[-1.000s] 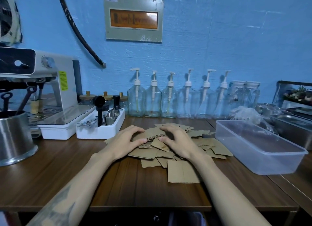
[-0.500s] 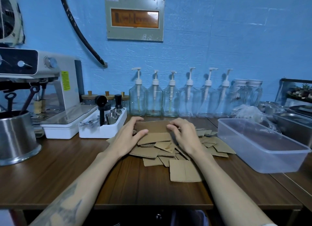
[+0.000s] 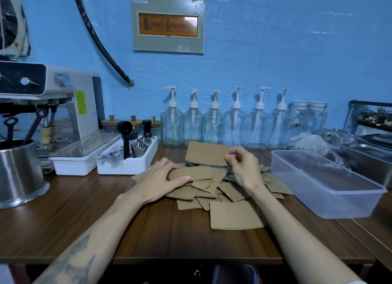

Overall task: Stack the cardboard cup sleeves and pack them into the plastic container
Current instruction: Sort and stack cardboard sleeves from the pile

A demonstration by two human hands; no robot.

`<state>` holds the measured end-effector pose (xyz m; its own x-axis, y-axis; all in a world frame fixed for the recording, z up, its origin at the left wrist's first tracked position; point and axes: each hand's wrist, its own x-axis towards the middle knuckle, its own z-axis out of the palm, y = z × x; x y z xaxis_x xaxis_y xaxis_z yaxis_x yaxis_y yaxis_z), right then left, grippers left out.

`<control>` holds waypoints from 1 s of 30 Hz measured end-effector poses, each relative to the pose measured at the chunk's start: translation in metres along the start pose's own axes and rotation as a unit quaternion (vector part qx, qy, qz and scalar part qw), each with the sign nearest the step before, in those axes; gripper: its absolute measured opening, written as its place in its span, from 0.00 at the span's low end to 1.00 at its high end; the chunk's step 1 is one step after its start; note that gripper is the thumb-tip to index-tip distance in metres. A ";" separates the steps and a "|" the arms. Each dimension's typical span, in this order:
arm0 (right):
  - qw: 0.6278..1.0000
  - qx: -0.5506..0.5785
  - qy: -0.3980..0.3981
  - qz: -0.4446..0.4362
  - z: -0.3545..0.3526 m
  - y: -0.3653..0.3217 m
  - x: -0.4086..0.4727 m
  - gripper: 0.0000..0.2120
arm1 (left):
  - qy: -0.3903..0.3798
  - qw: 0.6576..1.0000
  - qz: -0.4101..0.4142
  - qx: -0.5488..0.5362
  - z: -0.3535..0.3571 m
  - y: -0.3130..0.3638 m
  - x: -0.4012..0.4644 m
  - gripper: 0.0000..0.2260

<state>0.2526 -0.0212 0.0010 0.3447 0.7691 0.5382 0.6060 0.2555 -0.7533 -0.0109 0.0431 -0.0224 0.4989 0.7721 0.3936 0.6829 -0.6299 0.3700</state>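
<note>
A loose pile of several flat brown cardboard cup sleeves (image 3: 229,190) lies on the wooden table (image 3: 84,220). My right hand (image 3: 241,169) pinches one sleeve (image 3: 206,153) by its right edge and holds it lifted above the pile. My left hand (image 3: 159,178) rests on the pile's left side, thumb over a curved sleeve (image 3: 191,174). One sleeve (image 3: 234,214) lies apart at the front of the pile. The clear plastic container (image 3: 326,201) stands to the right of the pile with nothing in it.
A white tray with metal cups and a black tamper (image 3: 127,156) stands left of the pile, with an espresso machine (image 3: 63,114) and a steel pot (image 3: 19,173) further left. Pump bottles (image 3: 214,122) line the back wall. A metal pan (image 3: 371,158) sits behind the container.
My right hand has picked one sleeve off the pile and raised it. My left hand has stayed on the pile's left side, shifting slightly.
</note>
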 end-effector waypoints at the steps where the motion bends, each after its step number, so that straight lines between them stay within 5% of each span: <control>1: 1.000 0.001 0.003 0.004 0.000 0.002 -0.001 0.02 | -0.002 1.000 0.000 -0.003 0.000 0.000 0.000 0.36; 30: 0.988 0.127 0.034 0.081 -0.002 0.002 -0.007 0.05 | 0.046 0.992 0.016 -0.115 -0.003 0.007 -0.006 0.29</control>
<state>0.2530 -0.0277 -0.0033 0.4754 0.7725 0.4209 0.3427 0.2780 -0.8974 -0.0105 0.0341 -0.0192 0.4606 0.7474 0.4788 0.5228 -0.6644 0.5341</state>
